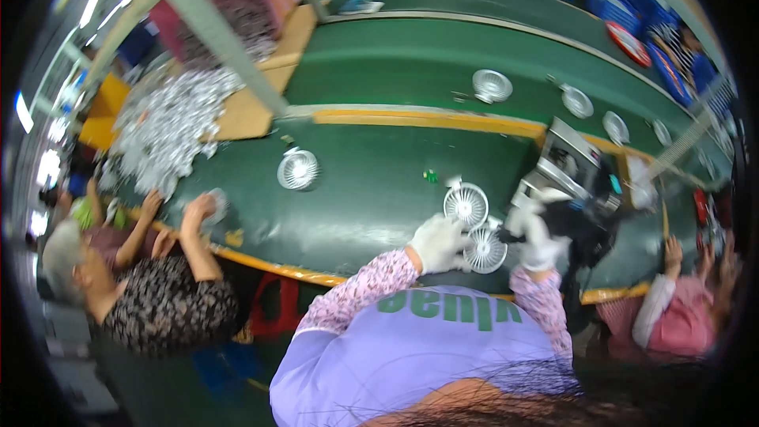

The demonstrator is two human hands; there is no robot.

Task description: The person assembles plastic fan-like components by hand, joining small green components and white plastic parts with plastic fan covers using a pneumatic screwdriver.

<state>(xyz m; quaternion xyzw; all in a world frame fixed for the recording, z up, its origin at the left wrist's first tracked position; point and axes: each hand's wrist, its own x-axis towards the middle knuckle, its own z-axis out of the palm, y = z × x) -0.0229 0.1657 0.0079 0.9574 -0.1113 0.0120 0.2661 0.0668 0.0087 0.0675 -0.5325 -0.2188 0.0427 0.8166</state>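
– What does the left hand [439,245] hold?
– The nearer white fan grille [485,253], gripped by its left edge at the near side of the green workbench [364,221], with a second fan grille [466,204] just beyond
– And the right hand [542,243]?
– Gloved, blurred, near that grille's right side; I cannot tell whether it grasps anything

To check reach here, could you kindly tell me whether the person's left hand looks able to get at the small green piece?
Probably yes: mostly tabletop lies between the left hand and the green piece, with the upper white grille to the right; the hand would first leave the lower grille.
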